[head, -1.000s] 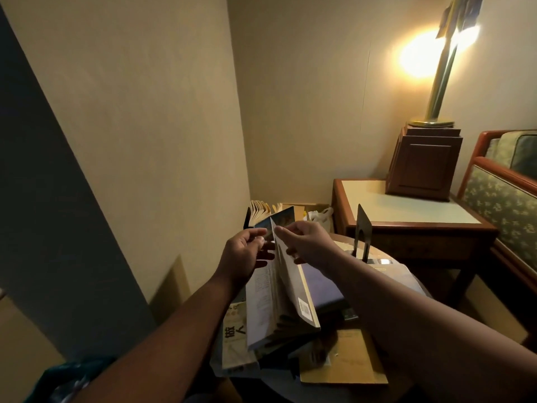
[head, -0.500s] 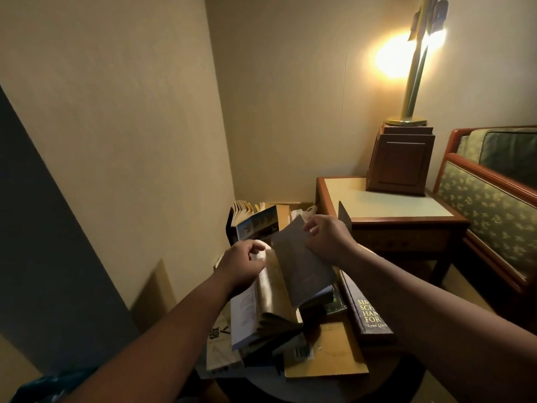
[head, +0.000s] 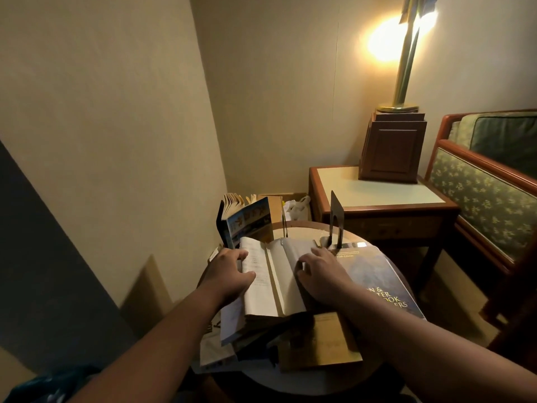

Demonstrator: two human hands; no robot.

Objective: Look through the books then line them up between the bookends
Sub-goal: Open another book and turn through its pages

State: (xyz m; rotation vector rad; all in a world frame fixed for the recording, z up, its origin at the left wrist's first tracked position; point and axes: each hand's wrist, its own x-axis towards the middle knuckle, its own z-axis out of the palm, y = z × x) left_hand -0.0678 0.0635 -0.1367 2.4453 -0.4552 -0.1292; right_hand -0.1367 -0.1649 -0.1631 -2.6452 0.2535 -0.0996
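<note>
An open paperback (head: 273, 282) lies spread on a pile of books on the small round table (head: 302, 379). My left hand (head: 229, 274) presses its left page down, thumb on the paper. My right hand (head: 322, 274) holds the right page flat. Under my right hand lies a large blue-grey book (head: 383, 280). A brown book (head: 319, 341) lies at the front of the pile. Behind the open book, two books (head: 247, 219) stand upright against a dark bookend (head: 220, 225) at the left. A second dark bookend (head: 335, 221) stands at the right.
A wooden side table (head: 377, 196) with a pale top stands behind, bearing a wooden box (head: 392, 146) and a lit brass lamp (head: 404, 56). An upholstered green armchair (head: 488, 184) is at the right. The wall is close on the left.
The page that my right hand held up has been turned down flat. Both hands have dropped onto the open book, which now lies spread wide. The camera tilted down.
</note>
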